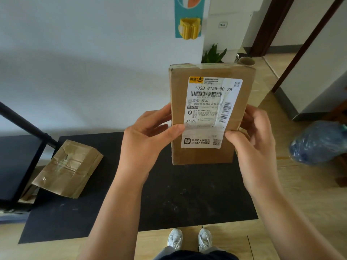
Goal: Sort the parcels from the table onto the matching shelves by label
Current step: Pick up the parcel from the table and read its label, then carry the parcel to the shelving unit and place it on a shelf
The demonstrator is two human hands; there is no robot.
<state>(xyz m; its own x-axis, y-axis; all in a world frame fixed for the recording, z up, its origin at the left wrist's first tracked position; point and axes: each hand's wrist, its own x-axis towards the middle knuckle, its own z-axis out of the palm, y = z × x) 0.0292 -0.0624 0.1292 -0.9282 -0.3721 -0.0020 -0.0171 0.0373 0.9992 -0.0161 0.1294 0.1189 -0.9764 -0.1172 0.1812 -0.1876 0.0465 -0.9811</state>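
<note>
Parcels in the head view: two. You hold one flat cardboard parcel upright in front of you, above the black table; a second, tape-wrapped cardboard parcel lies tilted at the table's left edge, leaning down towards the black shelf frame.
Label: one white shipping label faces you on the held parcel, printed with "102B G155-00 28", a barcode and "G155" lower left; a strip of it is creased and partly peeled near its right side.
Hands: two. Your left hand grips the parcel's left edge, thumb pressed across the label's lower left corner, fingers curled behind. Your right hand clasps the right edge, thumb tip on the front just beside the label's lower right, fingers wrapped round the side.
Shoes: two white trainers on the wooden floor, just below the table's near edge.
Around you: a white wall behind the table, a teal poster with a yellow shape on it, a green plant and a cardboard tube showing just over the parcel's top edge.
In the way: the held parcel hides the plant's base and the far right part of the table.
Containers: one blue plastic bag on the floor to your right; you cannot tell what it holds. The shelf's dark surface at far left shows only in part.
</note>
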